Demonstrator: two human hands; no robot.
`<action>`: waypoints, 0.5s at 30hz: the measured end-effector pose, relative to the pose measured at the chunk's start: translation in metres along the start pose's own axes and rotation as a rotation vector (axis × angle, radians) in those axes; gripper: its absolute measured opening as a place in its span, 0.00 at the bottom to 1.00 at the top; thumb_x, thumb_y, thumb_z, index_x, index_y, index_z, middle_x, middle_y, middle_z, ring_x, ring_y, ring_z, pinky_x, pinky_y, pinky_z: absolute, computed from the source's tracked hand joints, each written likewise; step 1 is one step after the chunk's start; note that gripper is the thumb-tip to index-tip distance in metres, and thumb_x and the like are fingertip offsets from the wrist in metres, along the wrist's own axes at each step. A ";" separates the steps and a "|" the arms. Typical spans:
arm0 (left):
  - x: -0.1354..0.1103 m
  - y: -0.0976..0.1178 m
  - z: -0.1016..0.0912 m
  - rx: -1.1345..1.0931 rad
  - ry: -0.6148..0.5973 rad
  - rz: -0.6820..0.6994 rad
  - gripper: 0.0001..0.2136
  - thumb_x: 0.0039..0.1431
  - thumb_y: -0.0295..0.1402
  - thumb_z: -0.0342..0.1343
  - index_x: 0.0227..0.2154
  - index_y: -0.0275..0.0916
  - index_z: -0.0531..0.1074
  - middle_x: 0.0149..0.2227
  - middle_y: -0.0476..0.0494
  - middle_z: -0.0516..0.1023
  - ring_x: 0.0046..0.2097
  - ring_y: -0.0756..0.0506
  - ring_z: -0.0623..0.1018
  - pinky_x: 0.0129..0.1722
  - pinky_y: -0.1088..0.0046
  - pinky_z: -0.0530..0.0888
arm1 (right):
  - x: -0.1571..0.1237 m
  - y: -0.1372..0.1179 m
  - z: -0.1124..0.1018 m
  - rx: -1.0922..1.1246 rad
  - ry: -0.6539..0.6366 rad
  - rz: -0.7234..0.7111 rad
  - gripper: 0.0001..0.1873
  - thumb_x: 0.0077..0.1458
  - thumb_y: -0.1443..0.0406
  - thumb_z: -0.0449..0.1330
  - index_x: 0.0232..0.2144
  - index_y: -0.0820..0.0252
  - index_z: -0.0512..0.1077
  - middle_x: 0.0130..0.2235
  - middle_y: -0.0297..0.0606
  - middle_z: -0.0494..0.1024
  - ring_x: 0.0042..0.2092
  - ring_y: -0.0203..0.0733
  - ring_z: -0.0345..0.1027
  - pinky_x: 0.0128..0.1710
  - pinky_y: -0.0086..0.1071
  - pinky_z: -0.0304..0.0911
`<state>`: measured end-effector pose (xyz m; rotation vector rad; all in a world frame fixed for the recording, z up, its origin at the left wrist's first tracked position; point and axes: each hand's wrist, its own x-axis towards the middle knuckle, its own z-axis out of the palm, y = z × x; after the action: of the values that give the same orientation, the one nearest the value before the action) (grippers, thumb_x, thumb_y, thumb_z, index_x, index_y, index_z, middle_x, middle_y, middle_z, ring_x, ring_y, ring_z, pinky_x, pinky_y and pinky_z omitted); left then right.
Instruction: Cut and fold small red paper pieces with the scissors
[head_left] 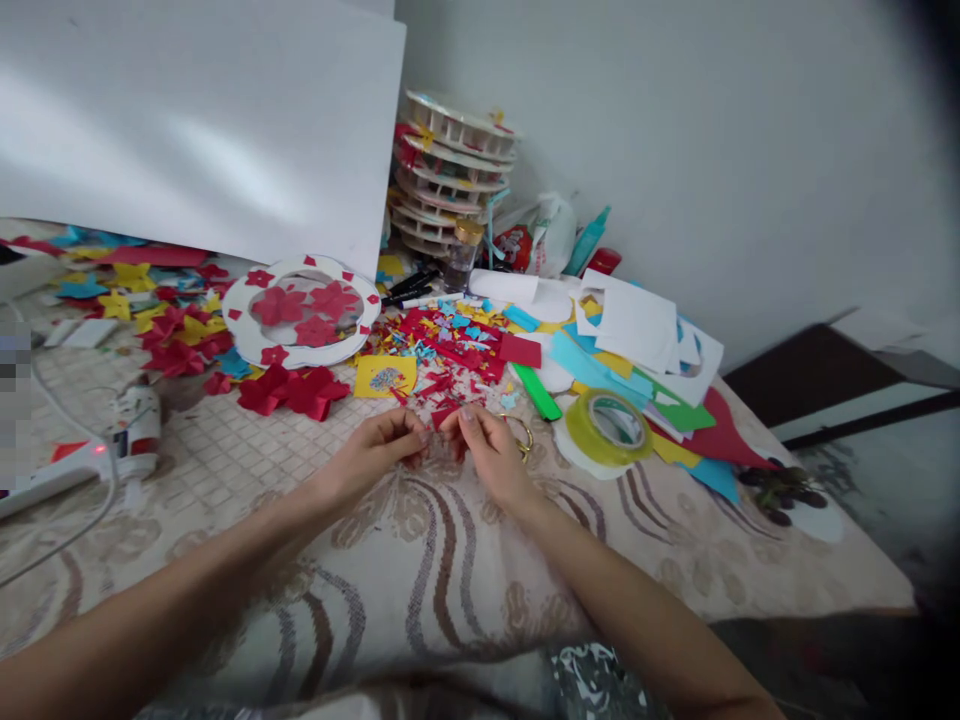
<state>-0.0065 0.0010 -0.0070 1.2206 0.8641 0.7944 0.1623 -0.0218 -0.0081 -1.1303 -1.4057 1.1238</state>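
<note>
My left hand [390,438] is closed, thumb and fingers pinched together above the tablecloth; whatever they hold is too small to make out. Facing it, almost fingertip to fingertip, my right hand [484,445] is pinched as well. A small piece of red paper [444,416] shows at its fingertips. Gold-coloured loop handles [526,440], apparently of scissors, lie partly hidden behind the right hand. Just beyond both hands, a yellow paper square [385,377] carries a small glittery heap. Red folded paper flowers [292,390] lie to the left.
A white scalloped ring [240,335] with red flowers stands behind. Paper scraps [457,340] cover the middle. On the right are yellow tape [609,428], a green cutter [536,392] and coloured sheets [600,365]. A glue gun [142,415] and power strip [75,465] sit left.
</note>
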 end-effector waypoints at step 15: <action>-0.003 -0.003 0.011 0.294 -0.030 -0.006 0.12 0.56 0.39 0.51 0.24 0.37 0.66 0.23 0.50 0.67 0.28 0.50 0.67 0.28 0.75 0.64 | -0.002 -0.002 -0.007 -0.206 -0.181 0.151 0.11 0.53 0.57 0.58 0.28 0.59 0.66 0.25 0.30 0.66 0.26 0.33 0.60 0.25 0.26 0.56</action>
<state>0.0025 -0.0068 -0.0079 1.4827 0.9834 0.6567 0.1688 -0.0235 -0.0056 -1.3252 -1.6276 1.2337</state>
